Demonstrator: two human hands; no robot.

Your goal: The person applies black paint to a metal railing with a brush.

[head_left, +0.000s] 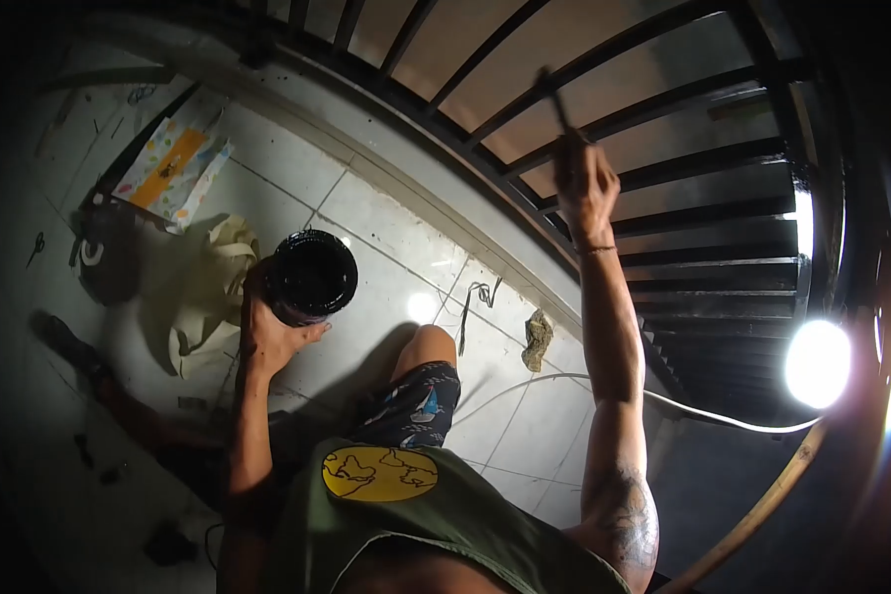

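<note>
My left hand (272, 332) is wrapped round a round can (312, 277) with dark, glossy contents, held above the tiled floor. My right hand (586, 193) is raised at the black metal bars (663, 178), its fingers closed round the handle of a brush-like tool (556, 99). The tool's far end lies over one of the bars; whether it touches the bar cannot be made out. A pale cloth (208, 297) is on the floor left of the can.
A bright lamp (818, 363) with a white cable (703, 411) shines at the right, near a bamboo pole (762, 505). A patterned bag (173, 168) lies at the upper left. A crumpled rag (538, 340) and thin dark cord (470, 307) are on the floor.
</note>
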